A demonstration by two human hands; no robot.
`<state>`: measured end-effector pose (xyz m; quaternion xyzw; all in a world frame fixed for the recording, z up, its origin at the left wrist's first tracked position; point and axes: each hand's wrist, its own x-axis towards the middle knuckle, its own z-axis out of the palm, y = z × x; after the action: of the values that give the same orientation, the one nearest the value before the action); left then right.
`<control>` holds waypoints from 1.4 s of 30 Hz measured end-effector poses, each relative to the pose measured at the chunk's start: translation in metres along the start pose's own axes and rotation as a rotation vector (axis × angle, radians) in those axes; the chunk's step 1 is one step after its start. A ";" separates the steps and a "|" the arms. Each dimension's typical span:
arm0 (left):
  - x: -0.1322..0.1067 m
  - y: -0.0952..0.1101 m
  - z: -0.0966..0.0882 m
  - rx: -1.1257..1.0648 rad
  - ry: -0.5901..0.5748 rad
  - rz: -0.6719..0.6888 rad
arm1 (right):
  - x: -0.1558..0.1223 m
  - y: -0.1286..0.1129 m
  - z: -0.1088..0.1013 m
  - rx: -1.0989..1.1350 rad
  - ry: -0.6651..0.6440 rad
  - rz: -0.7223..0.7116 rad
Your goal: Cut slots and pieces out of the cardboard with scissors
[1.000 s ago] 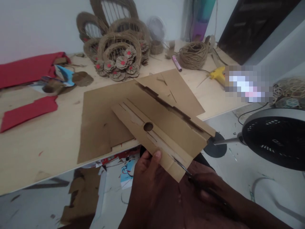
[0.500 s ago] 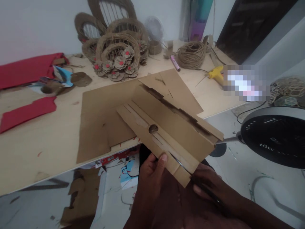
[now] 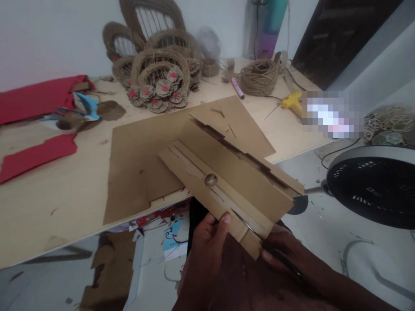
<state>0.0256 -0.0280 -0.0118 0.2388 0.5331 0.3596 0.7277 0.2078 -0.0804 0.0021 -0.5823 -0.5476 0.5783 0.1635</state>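
A folded piece of cardboard (image 3: 249, 181) with a round hole is held over the table's front edge. My left hand (image 3: 210, 233) pinches its lower edge, thumb on top. My right hand (image 3: 288, 250) is closed around the dark handles of scissors (image 3: 248, 225), whose thin metal blade lies along the cardboard's lower flap, just right of my left thumb. The other blade is hidden, apparently beneath the flap. Behind the piece, a larger flat cardboard sheet (image 3: 129, 160) lies on the table.
Twine-wrapped harp-like ornaments (image 3: 158, 73) stand at the back, beside a twine coil (image 3: 259, 77), a pink marker (image 3: 237, 88) and a yellow glue gun (image 3: 292, 100). Red material (image 3: 39, 155) lies on the left. A black round fan (image 3: 372, 185) stands at the right.
The cardboard, both hands and the scissors have shifted very slightly right and down. The grip of each hand looks the same, and the blade still lies on the flap.
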 end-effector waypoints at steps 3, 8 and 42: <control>0.000 0.000 -0.001 0.013 -0.005 -0.015 | 0.002 -0.003 0.001 0.044 -0.003 0.027; -0.006 0.008 0.005 0.015 0.027 -0.006 | 0.007 -0.004 0.004 0.098 -0.042 -0.033; -0.005 0.003 -0.001 0.140 0.103 -0.010 | 0.008 0.001 0.000 0.226 -0.092 -0.023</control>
<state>0.0233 -0.0297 -0.0069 0.2679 0.5949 0.3297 0.6823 0.2062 -0.0738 -0.0024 -0.5268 -0.4926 0.6604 0.2093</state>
